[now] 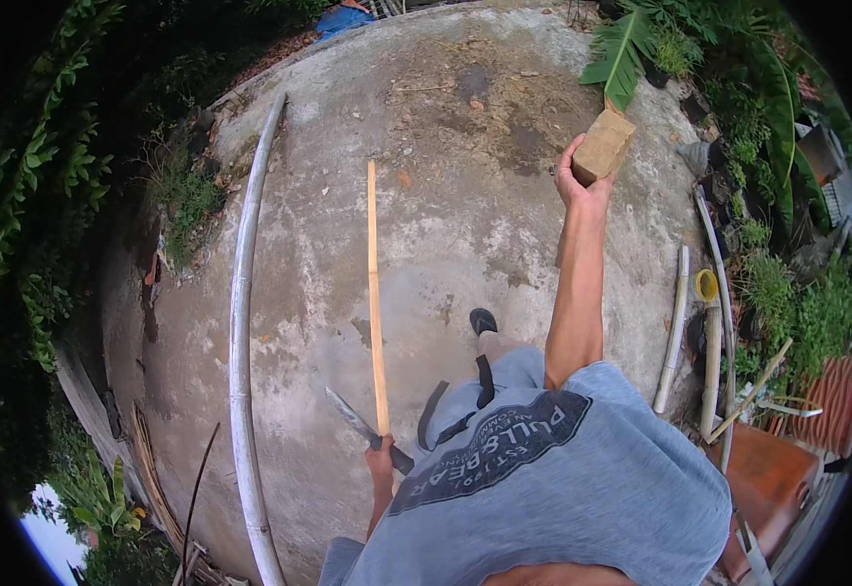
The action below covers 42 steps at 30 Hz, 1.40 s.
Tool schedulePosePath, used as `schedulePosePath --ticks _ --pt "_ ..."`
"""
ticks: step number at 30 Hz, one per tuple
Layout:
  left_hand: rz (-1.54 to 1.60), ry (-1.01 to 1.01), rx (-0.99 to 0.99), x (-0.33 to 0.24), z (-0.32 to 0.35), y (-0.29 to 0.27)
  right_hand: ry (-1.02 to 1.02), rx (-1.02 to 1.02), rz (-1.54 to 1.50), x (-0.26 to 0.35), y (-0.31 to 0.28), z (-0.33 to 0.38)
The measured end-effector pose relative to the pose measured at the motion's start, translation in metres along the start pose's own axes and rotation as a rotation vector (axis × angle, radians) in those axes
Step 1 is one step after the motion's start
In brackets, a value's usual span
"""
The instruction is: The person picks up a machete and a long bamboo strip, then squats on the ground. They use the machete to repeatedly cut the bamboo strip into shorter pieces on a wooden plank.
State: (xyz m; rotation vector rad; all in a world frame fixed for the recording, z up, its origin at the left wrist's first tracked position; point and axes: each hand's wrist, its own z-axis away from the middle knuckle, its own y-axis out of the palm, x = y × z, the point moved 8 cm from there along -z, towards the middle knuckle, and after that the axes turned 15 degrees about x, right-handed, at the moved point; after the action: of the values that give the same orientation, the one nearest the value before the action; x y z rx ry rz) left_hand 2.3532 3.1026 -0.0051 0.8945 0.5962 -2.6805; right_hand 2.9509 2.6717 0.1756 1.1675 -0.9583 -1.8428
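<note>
My right arm reaches far forward, and my right hand (582,186) is closed round a brown rectangular block (605,146) that looks like wood. Low in the view, near my waist, my left hand (379,457) is closed on two things. One is a long, pale split bamboo strip (375,293), which points away from me. The other is a large knife (352,414) with a grey blade and a dark handle, lying across the strip's near end. My fingers partly hide where strip and handle meet.
A long whitish bamboo pole (241,293) runs along the left over the concrete ground (504,225). Shorter bamboo pieces (674,327) and a yellow tape roll (706,285) lie on the right, near an orange-brown box (772,469). A banana leaf (623,54) spreads beyond the block.
</note>
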Motion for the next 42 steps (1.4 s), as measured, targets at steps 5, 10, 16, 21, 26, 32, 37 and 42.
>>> schedulePosePath --ticks 5,10,16,21,26,32,37,42 --pt "0.100 -0.016 -0.103 -0.015 0.029 0.017 0.263 -0.148 0.228 -0.139 -0.079 -0.003" --pt "0.174 -0.072 -0.201 -0.037 0.049 0.040 0.663 -0.235 0.641 -0.219 -0.208 0.045" --pt "0.324 -0.065 -0.313 -0.030 0.075 0.051 0.886 -0.502 1.073 -0.207 -0.381 0.161" --pt "0.271 -0.144 -0.328 -0.047 0.101 0.054 0.985 -0.659 1.272 -0.106 -0.514 0.231" --pt "0.271 -0.152 -0.243 -0.002 0.087 0.051 1.058 -0.740 1.140 -0.053 -0.564 0.288" --pt "0.324 -0.279 -0.055 0.092 0.021 0.061 1.063 -0.748 1.219 0.033 -0.687 0.323" --pt "0.218 -0.310 -0.045 0.171 -0.051 0.068 1.171 -0.904 1.218 0.079 -0.815 0.344" --pt "0.191 -0.281 0.038 0.218 -0.149 0.063 1.283 -0.659 1.290 0.117 -0.983 0.306"
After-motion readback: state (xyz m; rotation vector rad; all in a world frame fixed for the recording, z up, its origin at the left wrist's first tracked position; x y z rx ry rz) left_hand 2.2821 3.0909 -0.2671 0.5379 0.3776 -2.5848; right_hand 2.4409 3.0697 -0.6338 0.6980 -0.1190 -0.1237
